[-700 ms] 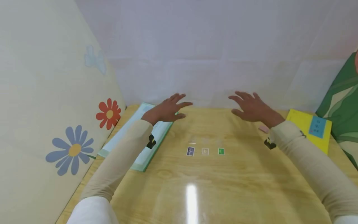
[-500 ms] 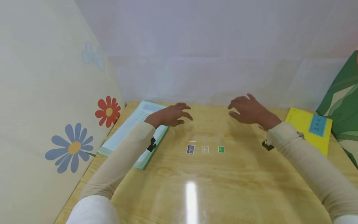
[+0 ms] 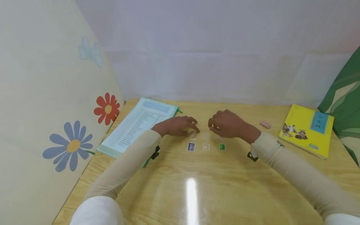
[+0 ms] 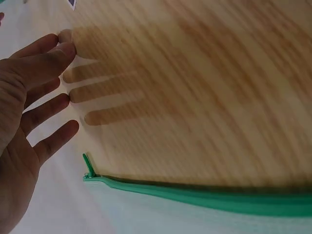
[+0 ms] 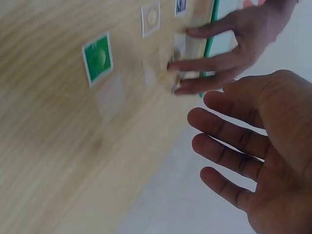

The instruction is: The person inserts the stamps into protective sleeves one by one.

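Observation:
Three small stamps lie in a row on the wooden table: a dark one [image 3: 191, 147], a pale one [image 3: 206, 146] and a green one [image 3: 222, 146]. Just beyond each is a small clear piece; the one by the green stamp shows as a faint clear rectangle [image 5: 111, 97] in the right wrist view. My left hand [image 3: 180, 126] reaches over the clear piece behind the dark stamp, fingers spread and low; whether they touch it I cannot tell. My right hand [image 3: 229, 125] hovers opposite, fingers loosely bent, with nothing seen in them.
A green-edged zip document pouch [image 3: 135, 125] with a printed sheet lies at the left, partly under my left forearm. At the right are a pink eraser-like block [image 3: 265, 124] and a yellow book [image 3: 309, 131]. Walls [image 3: 197, 75] border the table's back and sides.
Both hands have come down towards the table and closer together, the right one moving left. The pink block and yellow book now show more fully.

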{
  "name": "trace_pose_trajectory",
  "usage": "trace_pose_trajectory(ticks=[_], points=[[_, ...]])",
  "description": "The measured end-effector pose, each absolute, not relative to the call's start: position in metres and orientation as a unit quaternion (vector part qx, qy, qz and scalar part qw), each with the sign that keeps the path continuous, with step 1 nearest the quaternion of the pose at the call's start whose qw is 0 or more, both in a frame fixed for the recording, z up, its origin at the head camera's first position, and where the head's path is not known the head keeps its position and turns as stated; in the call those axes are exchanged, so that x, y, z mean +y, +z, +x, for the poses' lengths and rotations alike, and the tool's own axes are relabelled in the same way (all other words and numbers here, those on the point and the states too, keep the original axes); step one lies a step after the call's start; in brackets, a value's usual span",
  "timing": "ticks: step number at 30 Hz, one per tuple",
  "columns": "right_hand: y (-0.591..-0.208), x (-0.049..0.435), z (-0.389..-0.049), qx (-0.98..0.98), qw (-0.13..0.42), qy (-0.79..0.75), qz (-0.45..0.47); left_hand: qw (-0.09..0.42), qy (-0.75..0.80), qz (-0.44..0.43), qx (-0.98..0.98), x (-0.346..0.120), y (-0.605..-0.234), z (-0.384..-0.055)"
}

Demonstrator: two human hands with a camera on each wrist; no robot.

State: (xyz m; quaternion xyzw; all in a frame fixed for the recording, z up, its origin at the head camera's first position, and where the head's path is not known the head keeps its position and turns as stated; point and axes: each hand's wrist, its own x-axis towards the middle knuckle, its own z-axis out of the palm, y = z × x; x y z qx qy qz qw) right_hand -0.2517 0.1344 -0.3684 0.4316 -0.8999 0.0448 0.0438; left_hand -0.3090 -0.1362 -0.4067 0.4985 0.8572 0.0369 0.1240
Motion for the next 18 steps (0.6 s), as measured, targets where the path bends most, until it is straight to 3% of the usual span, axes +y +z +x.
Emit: trace_pose_trajectory(ticks=[12,18], points=[[-0.397,0.089,-0.243,-0.9,-0.03,0.05,0.433,0.118,0.045,0.482,0.867,-0.139,-0.408,-0.307],[-0.409,0.078,-0.239,-0.897,-0.027,0.065,0.436,0.112,0.041,0.477,0.871,-0.14,-0.411,-0.308]])
